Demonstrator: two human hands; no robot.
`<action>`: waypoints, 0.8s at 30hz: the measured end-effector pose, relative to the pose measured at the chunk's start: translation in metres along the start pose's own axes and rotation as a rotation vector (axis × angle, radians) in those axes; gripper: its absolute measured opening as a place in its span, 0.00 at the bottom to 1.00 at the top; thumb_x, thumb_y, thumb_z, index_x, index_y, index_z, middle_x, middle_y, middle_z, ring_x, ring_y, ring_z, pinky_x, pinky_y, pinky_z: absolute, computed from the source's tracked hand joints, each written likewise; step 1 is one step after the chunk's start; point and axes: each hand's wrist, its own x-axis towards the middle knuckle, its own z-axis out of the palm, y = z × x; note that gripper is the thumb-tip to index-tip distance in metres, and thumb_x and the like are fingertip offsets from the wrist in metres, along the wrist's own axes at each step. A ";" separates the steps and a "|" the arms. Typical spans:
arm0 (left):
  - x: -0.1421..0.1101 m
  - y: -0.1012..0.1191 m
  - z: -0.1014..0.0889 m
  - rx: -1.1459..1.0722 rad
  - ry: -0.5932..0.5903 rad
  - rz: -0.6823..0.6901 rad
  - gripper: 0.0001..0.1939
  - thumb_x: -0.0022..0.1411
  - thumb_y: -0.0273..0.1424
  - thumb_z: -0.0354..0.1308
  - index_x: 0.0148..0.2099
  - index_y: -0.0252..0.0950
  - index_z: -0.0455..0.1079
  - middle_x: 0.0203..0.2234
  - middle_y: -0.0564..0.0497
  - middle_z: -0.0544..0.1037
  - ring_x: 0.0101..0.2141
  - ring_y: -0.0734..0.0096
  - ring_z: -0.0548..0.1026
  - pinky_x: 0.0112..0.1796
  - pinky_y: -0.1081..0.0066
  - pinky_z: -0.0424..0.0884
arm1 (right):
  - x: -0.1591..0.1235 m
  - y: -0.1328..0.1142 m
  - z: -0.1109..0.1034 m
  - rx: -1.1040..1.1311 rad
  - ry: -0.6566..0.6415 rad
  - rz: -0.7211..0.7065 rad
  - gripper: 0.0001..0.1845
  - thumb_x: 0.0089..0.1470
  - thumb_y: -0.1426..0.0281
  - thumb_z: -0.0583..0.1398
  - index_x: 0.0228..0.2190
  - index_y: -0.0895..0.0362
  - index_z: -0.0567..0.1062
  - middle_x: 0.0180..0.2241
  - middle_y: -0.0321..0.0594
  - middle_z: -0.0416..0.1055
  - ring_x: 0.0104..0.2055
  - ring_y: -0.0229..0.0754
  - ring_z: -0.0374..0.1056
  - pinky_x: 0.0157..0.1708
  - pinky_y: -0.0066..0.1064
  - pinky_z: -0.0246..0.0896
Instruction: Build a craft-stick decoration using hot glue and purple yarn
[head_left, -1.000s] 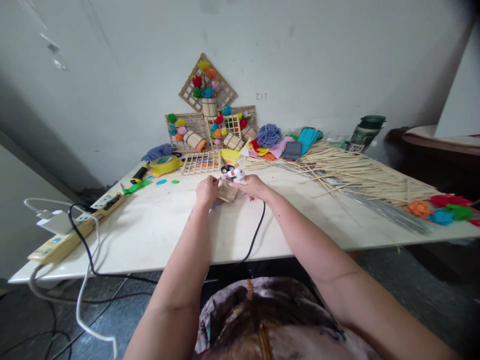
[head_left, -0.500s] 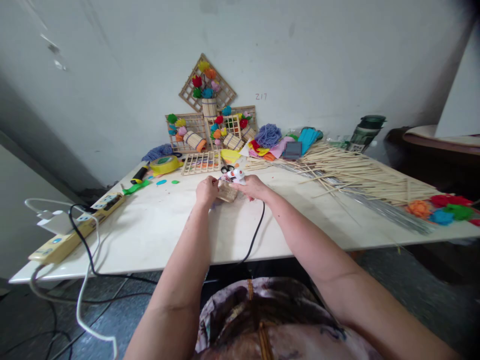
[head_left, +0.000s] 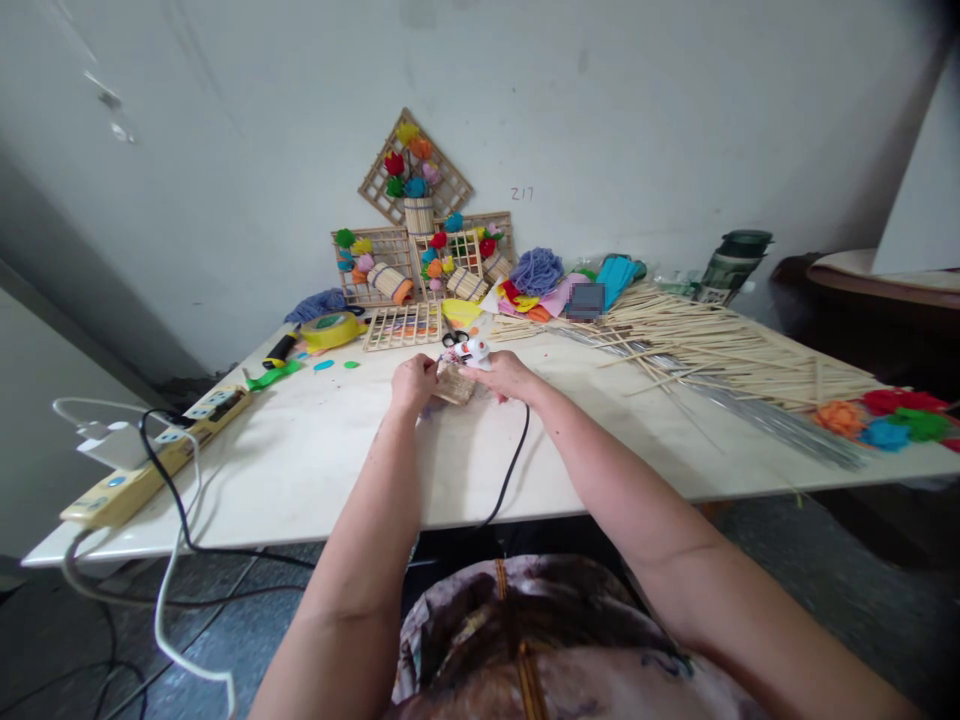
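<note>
So, right hand (head_left: 511, 374) is wrapped around a white glue gun (head_left: 474, 351), nozzle end pointing toward the left hand (head_left: 412, 384). A black cord (head_left: 516, 465) runs from under that right hand to the near edge of the worktop (head_left: 607, 440). Left hand has its fingers bunched up just beside the gun's front end, but honestly I can't tell if it's pinching something, too small to make out. Small tan stick piece (head_left: 454, 386) sits between the two hands, low and right under the glue gun. Black-handled scissors (head_left: 454, 339) are lying just behind the gun. Further back there's a diamond-shaped lattice panel (head_left: 379, 190) with bright flowers against the wall (head_left: 637, 120), and a big messy spread of loose sticks (head_left: 690, 320) over to the right.
</note>
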 end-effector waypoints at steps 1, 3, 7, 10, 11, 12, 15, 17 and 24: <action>0.000 0.000 0.000 0.002 0.001 0.000 0.12 0.58 0.34 0.49 0.38 0.37 0.73 0.31 0.47 0.80 0.36 0.66 0.75 0.35 0.73 0.64 | 0.000 0.000 0.000 0.001 0.000 0.003 0.18 0.50 0.55 0.59 0.31 0.59 0.75 0.13 0.31 0.61 0.10 0.32 0.56 0.11 0.23 0.54; 0.000 -0.001 0.000 0.007 0.007 0.001 0.13 0.58 0.34 0.49 0.37 0.37 0.74 0.31 0.46 0.79 0.36 0.66 0.75 0.34 0.72 0.64 | 0.000 0.001 0.000 0.000 -0.003 0.004 0.18 0.50 0.56 0.59 0.31 0.59 0.75 0.12 0.31 0.61 0.10 0.32 0.56 0.11 0.23 0.54; 0.000 0.000 0.000 0.006 0.010 0.006 0.13 0.58 0.33 0.49 0.37 0.37 0.74 0.31 0.46 0.79 0.35 0.66 0.75 0.33 0.73 0.63 | 0.000 0.001 0.000 0.013 -0.004 0.006 0.18 0.50 0.56 0.59 0.31 0.59 0.75 0.14 0.31 0.62 0.11 0.31 0.56 0.11 0.23 0.53; -0.001 0.000 0.000 0.003 0.016 0.000 0.12 0.58 0.32 0.49 0.37 0.36 0.74 0.31 0.46 0.79 0.35 0.66 0.74 0.33 0.73 0.63 | -0.002 0.000 0.000 0.016 -0.001 0.015 0.18 0.50 0.56 0.59 0.32 0.59 0.75 0.15 0.31 0.63 0.11 0.31 0.56 0.11 0.23 0.53; -0.001 0.000 0.000 0.001 0.017 -0.001 0.12 0.58 0.32 0.49 0.37 0.36 0.74 0.31 0.46 0.79 0.35 0.66 0.74 0.33 0.73 0.63 | -0.002 -0.001 0.000 0.015 0.000 0.015 0.17 0.50 0.57 0.59 0.32 0.59 0.75 0.15 0.30 0.63 0.11 0.31 0.56 0.11 0.23 0.53; -0.001 0.000 0.000 -0.002 0.016 -0.003 0.12 0.58 0.32 0.49 0.36 0.36 0.74 0.31 0.46 0.79 0.35 0.66 0.74 0.33 0.72 0.63 | -0.003 -0.002 0.000 0.009 0.000 0.015 0.17 0.50 0.57 0.59 0.32 0.59 0.75 0.15 0.30 0.63 0.11 0.31 0.56 0.11 0.22 0.53; -0.001 0.000 0.000 -0.015 0.016 -0.005 0.12 0.59 0.32 0.49 0.36 0.36 0.74 0.31 0.46 0.79 0.34 0.66 0.74 0.33 0.72 0.63 | -0.004 -0.005 -0.001 -0.027 -0.001 0.012 0.17 0.51 0.58 0.59 0.34 0.59 0.76 0.14 0.30 0.62 0.11 0.31 0.57 0.11 0.22 0.53; -0.001 0.001 0.001 -0.020 0.019 -0.008 0.12 0.59 0.32 0.49 0.36 0.36 0.73 0.31 0.46 0.79 0.34 0.66 0.74 0.33 0.72 0.63 | -0.005 -0.007 -0.001 -0.054 0.001 0.017 0.17 0.51 0.58 0.59 0.35 0.59 0.76 0.13 0.31 0.62 0.11 0.32 0.57 0.11 0.22 0.53; -0.002 0.002 0.001 -0.048 0.021 -0.014 0.11 0.58 0.32 0.50 0.36 0.36 0.73 0.30 0.46 0.79 0.33 0.66 0.74 0.33 0.72 0.63 | -0.004 -0.009 0.002 -0.117 0.012 0.016 0.19 0.51 0.56 0.58 0.35 0.59 0.77 0.14 0.32 0.64 0.12 0.33 0.58 0.12 0.23 0.54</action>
